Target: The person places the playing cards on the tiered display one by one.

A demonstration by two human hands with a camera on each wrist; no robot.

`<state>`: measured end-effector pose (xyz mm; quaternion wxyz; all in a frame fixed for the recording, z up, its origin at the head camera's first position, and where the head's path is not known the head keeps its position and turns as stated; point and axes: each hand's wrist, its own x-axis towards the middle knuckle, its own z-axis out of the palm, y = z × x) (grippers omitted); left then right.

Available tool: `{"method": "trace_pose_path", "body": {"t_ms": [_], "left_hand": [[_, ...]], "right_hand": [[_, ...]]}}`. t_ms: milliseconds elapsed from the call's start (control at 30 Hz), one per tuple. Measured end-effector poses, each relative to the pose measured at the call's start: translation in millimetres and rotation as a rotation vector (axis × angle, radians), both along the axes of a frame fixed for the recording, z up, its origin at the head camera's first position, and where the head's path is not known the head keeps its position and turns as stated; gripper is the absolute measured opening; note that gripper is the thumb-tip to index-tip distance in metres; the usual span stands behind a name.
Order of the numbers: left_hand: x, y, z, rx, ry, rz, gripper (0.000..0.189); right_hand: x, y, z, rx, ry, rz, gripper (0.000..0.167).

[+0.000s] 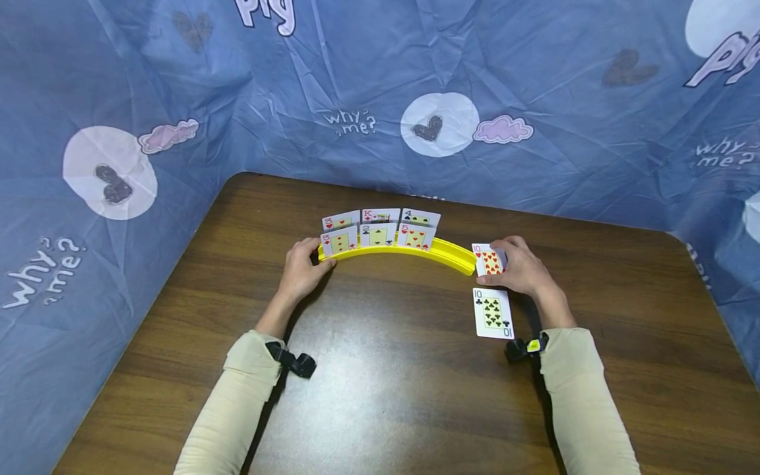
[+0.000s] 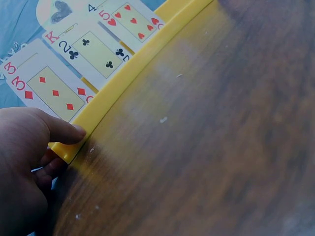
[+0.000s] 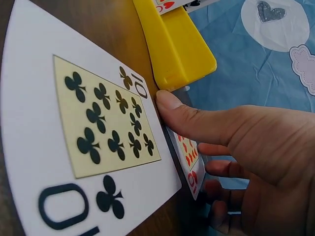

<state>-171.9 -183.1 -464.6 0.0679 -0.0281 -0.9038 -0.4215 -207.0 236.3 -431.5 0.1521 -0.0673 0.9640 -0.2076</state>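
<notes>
A curved yellow card holder (image 1: 454,256) rests on the table with two rows of playing cards standing in it. In the front row are a three of diamonds (image 2: 55,93), a two of clubs (image 2: 96,51) and a five of hearts (image 2: 129,20). Behind them stand a red three (image 1: 341,220), a king (image 1: 380,216) and a black four (image 1: 421,218). My left hand (image 1: 301,267) grips the holder's left end between thumb and fingers. Beyond its right end, my right hand (image 1: 522,267) holds a ten of hearts (image 1: 488,259), the thumb partly covering it.
A ten of clubs (image 1: 493,313) lies face up on the wooden table (image 1: 380,396), just nearer than the right hand. Blue printed cloth (image 1: 309,79) hangs behind the table and along its left side. A black wrist camera (image 1: 297,363) sits by the left sleeve.
</notes>
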Motion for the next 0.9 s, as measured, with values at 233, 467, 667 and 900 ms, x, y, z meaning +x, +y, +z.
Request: {"method": "trace_pose_path", "body": {"t_ms": [233,467,667,900], "left_hand": [[0.6,0.5,-0.3,-0.003,0.005,-0.002,0.029],[1.0,0.1,0.3,-0.009,0.000,-0.001,0.030],[0.5,0.2,0.2,-0.007,-0.014,-0.003,0.031],[0.6,0.4,0.7,-0.011,-0.014,-0.004,0.030]], "right_hand": [[-3.5,-0.2,1.3,-0.020,-0.043,-0.026,0.097],[-4.3,-0.9,0.2,-0.028,-0.055,-0.009,0.097],[-3.1,1.8,-3.9,-0.068,-0.066,-0.019,0.094],[-3.0,3.1,-5.7,-0.097,-0.051,-0.033,0.094]]}}
